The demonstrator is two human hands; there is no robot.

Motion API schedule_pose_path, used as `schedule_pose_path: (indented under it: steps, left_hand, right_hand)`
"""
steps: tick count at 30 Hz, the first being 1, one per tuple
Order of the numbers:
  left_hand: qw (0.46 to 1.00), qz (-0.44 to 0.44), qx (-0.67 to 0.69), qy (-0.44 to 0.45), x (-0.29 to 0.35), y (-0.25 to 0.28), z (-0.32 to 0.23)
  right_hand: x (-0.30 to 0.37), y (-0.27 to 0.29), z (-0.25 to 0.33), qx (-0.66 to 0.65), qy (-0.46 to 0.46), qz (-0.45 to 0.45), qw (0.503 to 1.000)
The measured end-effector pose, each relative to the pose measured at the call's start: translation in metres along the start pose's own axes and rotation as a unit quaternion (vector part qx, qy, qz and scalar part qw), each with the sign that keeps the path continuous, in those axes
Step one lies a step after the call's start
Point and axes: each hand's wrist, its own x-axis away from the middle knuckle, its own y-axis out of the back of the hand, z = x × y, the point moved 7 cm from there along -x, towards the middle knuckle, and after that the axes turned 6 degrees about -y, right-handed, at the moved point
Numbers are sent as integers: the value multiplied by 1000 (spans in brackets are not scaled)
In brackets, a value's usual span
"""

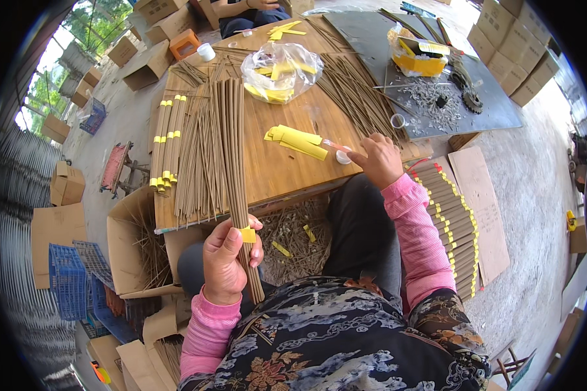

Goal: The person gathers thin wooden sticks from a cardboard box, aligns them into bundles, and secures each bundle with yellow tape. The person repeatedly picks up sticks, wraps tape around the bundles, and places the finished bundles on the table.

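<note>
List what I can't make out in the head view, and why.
All in the head view:
- Other person: head cut off by the top edge.
- Left hand: palm mostly covered by the bundle of sticks.
- Yellow strips: uncountable, overlapping under folds of the plastic bag.
- White cup: contents too small to tell beside the right hand.

A bundle of thin brown sticks (233, 150) is standing long and slightly tilted left of centre, its upper end pointing just short of 12 o'clock, its lower end toward 5. A yellow paper band (248, 235) is circling its lower part. At the bundle's 3 o'clock, yellow paper strips (297, 141) are lying flat in an overlapping fan. Between their 3 and 4 o'clock, a small white pot (343, 158) is sitting, and a slim reddish stick (334, 145) is slanting toward 10.
</note>
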Motion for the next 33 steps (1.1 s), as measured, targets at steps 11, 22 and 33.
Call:
schedule_pose_path:
  steps: [11,22,33]
  left_hand:
    - [1000,-5,18,1,-25,-6,19]
    - [1000,4,23,18,-35,-8,31]
    - [999,-8,25,22,-33,-3,34]
  right_hand:
    - [1,0,-11,-311,-84,135,937]
    - [4,27,9,-25,65,6,998]
    - [-2,25,11,-44,64,3,997]
